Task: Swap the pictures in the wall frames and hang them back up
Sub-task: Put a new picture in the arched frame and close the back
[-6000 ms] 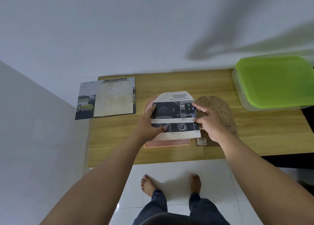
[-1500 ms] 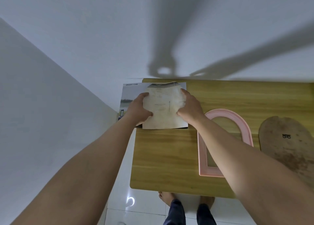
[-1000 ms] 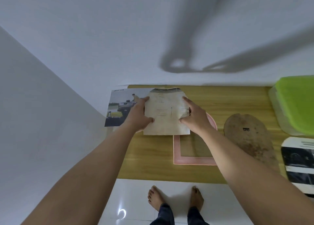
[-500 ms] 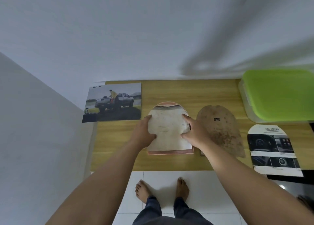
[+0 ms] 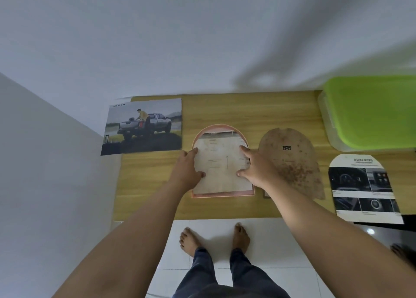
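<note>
A pale arch-cut picture [image 5: 221, 167], back side up, lies on the pink arched frame [image 5: 222, 194] in the middle of the wooden table [image 5: 247, 110]. My left hand [image 5: 186, 170] grips its left edge and my right hand [image 5: 256, 170] grips its right edge. The frame's brown arched backing board [image 5: 292, 162] lies flat just right of the frame. A second arch-cut picture with dashboard photos [image 5: 364, 189] rests at the table's right front corner. A rectangular truck picture [image 5: 144, 126] lies at the back left.
A clear box with a green lid [image 5: 371, 110] stands at the back right. A small tag [image 5: 266, 195] lies beside the frame's bottom right corner. White walls close in behind and to the left. My bare feet [image 5: 213, 239] stand on white tiles below the table's front edge.
Both hands lifted the pale picture off the truck picture at the back left and carried it right, onto the pink frame. The dashboard picture, held 6 s ago, now lies at the right.
</note>
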